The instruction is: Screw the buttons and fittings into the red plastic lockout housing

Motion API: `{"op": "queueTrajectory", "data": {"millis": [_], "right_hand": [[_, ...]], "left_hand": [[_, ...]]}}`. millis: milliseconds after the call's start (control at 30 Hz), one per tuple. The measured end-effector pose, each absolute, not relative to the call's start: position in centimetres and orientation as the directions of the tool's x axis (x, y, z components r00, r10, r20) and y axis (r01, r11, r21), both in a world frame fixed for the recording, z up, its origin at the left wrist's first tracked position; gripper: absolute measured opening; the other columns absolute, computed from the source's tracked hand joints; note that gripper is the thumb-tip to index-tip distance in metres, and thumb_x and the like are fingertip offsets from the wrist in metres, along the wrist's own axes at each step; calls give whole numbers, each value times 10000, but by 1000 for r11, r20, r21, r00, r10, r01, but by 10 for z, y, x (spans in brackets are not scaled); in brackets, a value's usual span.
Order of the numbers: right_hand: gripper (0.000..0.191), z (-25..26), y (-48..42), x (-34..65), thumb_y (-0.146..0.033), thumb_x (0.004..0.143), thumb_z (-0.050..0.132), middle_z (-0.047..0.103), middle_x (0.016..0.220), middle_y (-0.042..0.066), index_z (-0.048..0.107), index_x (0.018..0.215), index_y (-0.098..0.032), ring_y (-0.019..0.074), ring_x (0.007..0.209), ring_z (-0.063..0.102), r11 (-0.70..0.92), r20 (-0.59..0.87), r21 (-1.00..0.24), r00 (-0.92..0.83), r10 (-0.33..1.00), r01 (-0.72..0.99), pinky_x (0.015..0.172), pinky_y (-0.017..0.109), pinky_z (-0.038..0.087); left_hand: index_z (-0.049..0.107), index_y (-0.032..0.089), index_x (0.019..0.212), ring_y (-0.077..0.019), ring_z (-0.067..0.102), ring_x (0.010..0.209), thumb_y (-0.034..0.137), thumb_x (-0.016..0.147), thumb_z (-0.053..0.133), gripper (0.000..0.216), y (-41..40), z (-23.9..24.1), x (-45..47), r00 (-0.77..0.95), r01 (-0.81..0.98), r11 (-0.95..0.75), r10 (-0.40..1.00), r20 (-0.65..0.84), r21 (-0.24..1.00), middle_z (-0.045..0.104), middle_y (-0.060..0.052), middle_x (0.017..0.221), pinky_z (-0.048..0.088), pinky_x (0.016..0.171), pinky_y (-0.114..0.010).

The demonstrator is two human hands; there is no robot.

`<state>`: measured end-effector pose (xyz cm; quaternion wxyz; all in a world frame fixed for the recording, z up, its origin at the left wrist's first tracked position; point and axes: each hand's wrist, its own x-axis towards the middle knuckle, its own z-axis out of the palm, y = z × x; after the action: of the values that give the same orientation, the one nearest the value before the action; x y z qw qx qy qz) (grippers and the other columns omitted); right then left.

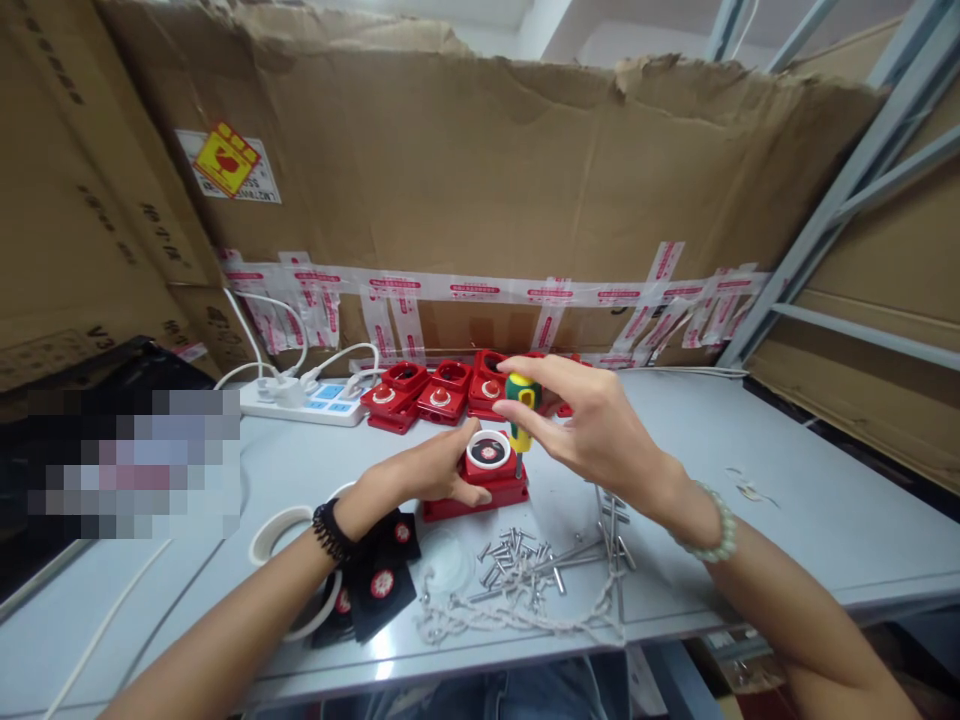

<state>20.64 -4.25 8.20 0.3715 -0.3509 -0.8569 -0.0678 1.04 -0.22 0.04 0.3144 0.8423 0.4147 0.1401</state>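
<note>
A red box-shaped unit (pixel 480 503) lies on the table in front of me, topped by a white ring (pixel 487 450) around a dark disc with a red-and-white emblem. My left hand (pixel 442 468) grips its left side, thumb in front and fingers behind. In my right hand (pixel 577 405) is a green and yellow screwdriver (pixel 524 405), held upright by the handle. Its shaft points down at the unit's right corner; whether a screw sits under the tip is too small to tell. Loose screws (pixel 514 560) are heaped just nearer to me.
Behind the hands stand several similar red units (pixel 441 395), near a white power strip (pixel 330 402). White tape rolls (pixel 277 530) and black emblem sheets (pixel 382 590) lie at left. A braided white cord (pixel 517 622) runs near the front edge. A large cardboard sheet (pixel 480 170) walls the back.
</note>
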Motion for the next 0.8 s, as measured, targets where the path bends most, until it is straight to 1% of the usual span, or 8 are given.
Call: {"op": "queueTrajectory", "data": {"millis": [100, 167, 267, 333, 400, 533, 700, 800], "right_hand": [[347, 76, -41, 202, -435, 879, 497, 655, 667, 59, 663, 944, -137, 157, 574, 573, 576, 749, -31, -362, 555, 817, 555, 282, 405], [371, 75, -40, 203, -419, 904, 445, 675, 731, 86, 651, 1010, -129, 185, 674, 607, 570, 744, -31, -363, 562, 821, 595, 291, 420], [366, 78, -38, 208, -316, 941, 368, 674, 1064, 110, 576, 1183, -137, 190, 954, 610, 739, 707, -188, -434, 559, 646, 766, 303, 457], [323, 81, -37, 210, -287, 937, 392, 666, 1108, 76, 588, 1161, -160, 153, 959, 610, 810, 679, -312, -480, 556, 497, 800, 276, 461], [264, 81, -35, 209, -340, 892, 502, 691, 965, 58, 645, 1023, -161, 141, 820, 619, 808, 710, -338, -433, 555, 482, 729, 263, 469], [344, 75, -35, 202, -468, 826, 570, 633, 698, 42, 665, 806, -138, 136, 599, 546, 714, 816, -185, -298, 494, 676, 571, 277, 424], [362, 76, -44, 202, -302, 947, 378, 646, 1127, 104, 547, 1231, -153, 180, 1026, 588, 839, 699, -219, -520, 491, 498, 829, 329, 476], [302, 78, -44, 202, -269, 938, 419, 669, 1123, 59, 580, 1179, -183, 139, 999, 618, 890, 675, -293, -583, 452, 351, 829, 278, 493]], "left_hand": [[421, 194, 1155, -329, 532, 1095, 310, 618, 723, 627, -4, 3, 11, 609, 619, -442, 792, -41, 649, 580, -125, 1206, 424, 912, -423], [426, 190, 1135, -321, 549, 1067, 319, 621, 723, 608, -4, 4, 11, 612, 618, -441, 790, -45, 651, 594, -123, 1182, 434, 898, -413], [421, 182, 1116, -301, 575, 1005, 329, 625, 722, 595, -5, 4, 11, 616, 614, -451, 787, -35, 648, 604, -125, 1160, 454, 861, -394], [410, 185, 1141, -295, 575, 1000, 321, 629, 718, 614, -4, 4, 11, 623, 607, -460, 782, -29, 648, 595, -126, 1177, 454, 856, -388], [396, 185, 1180, -297, 572, 1006, 313, 628, 716, 651, -4, 3, 11, 625, 608, -462, 780, -29, 646, 583, -127, 1194, 452, 857, -392], [395, 173, 1207, -315, 555, 1048, 326, 628, 714, 678, -2, 0, 10, 622, 615, -465, 782, -29, 637, 582, -129, 1187, 441, 883, -404], [371, 172, 1253, -339, 521, 1117, 338, 613, 726, 751, 1, -7, 8, 632, 584, -491, 775, 17, 647, 550, -138, 1251, 428, 922, -413], [391, 178, 1236, -334, 541, 1089, 322, 618, 723, 716, 2, -7, 8, 637, 578, -491, 771, 16, 652, 567, -129, 1231, 435, 913, -420]]}}
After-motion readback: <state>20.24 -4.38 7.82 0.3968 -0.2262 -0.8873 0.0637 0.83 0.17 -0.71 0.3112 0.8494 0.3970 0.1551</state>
